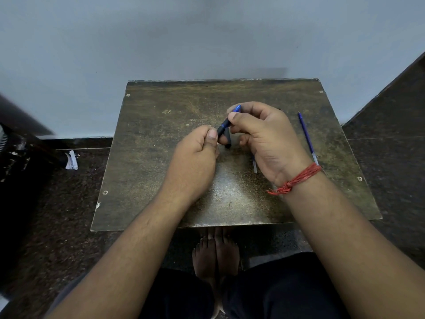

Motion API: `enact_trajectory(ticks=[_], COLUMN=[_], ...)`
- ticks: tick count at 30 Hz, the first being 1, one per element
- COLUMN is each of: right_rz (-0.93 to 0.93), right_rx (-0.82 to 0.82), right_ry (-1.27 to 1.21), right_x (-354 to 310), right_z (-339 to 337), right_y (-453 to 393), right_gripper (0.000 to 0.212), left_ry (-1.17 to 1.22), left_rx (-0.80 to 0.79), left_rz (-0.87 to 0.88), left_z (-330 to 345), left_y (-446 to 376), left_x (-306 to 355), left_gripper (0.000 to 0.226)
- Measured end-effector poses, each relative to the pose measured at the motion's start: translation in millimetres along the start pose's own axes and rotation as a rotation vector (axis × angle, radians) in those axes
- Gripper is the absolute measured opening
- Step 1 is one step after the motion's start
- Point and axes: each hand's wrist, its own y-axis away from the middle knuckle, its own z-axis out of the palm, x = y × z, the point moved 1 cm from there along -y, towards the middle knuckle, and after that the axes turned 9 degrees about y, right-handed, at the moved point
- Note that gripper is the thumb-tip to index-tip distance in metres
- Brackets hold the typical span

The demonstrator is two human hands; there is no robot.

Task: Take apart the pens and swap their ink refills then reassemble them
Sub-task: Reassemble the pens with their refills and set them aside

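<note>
Head view: both hands work above a worn brown table. Right hand pinches the blue pen barrel between thumb and fingers; left hand curls round its black grip end. Loose blue ink refill lies on the table just right of the right hand. Red thread circles the right wrist.
</note>
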Motion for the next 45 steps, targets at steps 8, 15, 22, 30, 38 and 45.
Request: enact_trajectory(ticks=[8, 15, 22, 30, 38, 45], right_rz=[-0.01, -0.038, -0.024, -0.071, -0.055, -0.051], right_rx=[0.058, -0.001, 0.002, -0.001, 0.015, -0.017], right_ry=[0.016, -0.025, -0.012, 0.015, 0.027, -0.007], right_x=[1.9, 0.9, 1.7, 3.6, 3.1, 0.7], right_z=[0.9, -1.1, -0.6, -1.5, 0.2, -0.5], right_y=[-0.4, -0.2, -0.1, -0.9, -0.1, 0.5], right_gripper=[0.017, 0.012, 0.016, 0.013, 0.014, 0.018], left_ry=[0.009, -0.011, -0.013, -0.017, -0.014, 0.001], left_rx=[-0.001, -0.011, -0.013, -0.009, -0.018, -0.009], left_rz=[0.009, 0.002, 0.01, 0.004, 0.012, 0.004], left_z=[0.2, 0.0, -0.1, -0.6, -0.5, 0.1], left_y=[-0.4, -0.3, 0.5, 0.1, 0.2, -1.0], left_x=[-0.9, -2.0, -0.4, 0.0, -0.3, -1.2], left_gripper=[0.032, 0.032, 0.032, 0.032, 0.032, 0.032])
